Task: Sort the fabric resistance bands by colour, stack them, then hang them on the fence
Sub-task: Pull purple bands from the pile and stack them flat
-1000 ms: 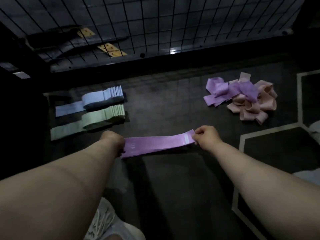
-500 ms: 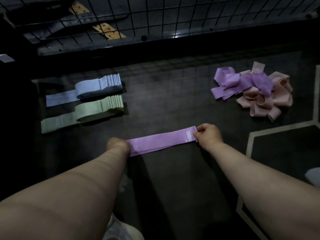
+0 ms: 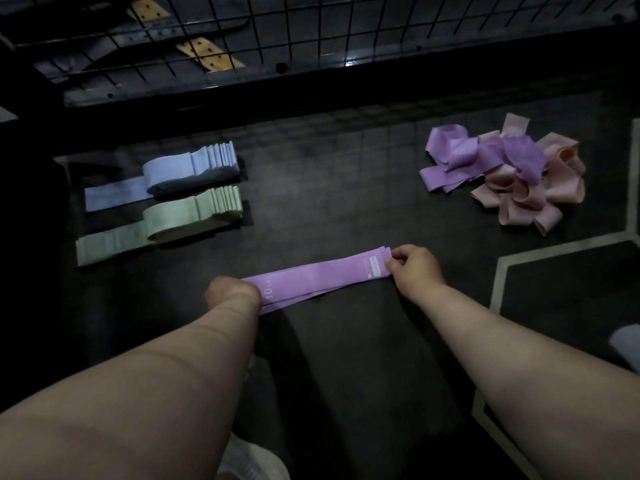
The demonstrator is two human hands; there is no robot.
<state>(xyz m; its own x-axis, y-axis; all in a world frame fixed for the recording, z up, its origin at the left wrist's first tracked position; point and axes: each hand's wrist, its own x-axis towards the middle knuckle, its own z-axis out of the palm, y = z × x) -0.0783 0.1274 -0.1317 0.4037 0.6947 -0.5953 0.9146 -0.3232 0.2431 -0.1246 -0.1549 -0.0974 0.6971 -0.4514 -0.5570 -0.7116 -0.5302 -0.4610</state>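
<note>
The purple bands (image 3: pixel 322 277) lie stretched flat, low over the dark floor (image 3: pixel 346 188) in front of me. A few layered edges show beneath the top one, so I take this for a small stack being squared up. Their long axis runs left to right, with the right end tilted slightly away from me, roughly parallel to the finished stacks. The printed "10 LB" end sits at my left hand (image 3: pixel 232 293) and the white label end at my right hand (image 3: pixel 414 268). The right hand pinches its end between curled fingers and thumb. The left is bunched like a fist over the other end with its fingers hidden, so I judge that it grips too; holding both ends keeps the layers aligned. Well to the left lie the blue stack (image 3: pixel 194 168) and, just beside it, the green stack (image 3: pixel 188 216). Far right is the unsorted pile (image 3: pixel 512 174) of purple and pink bands. The wire fence (image 3: pixel 311 26) runs across the far side.
</note>
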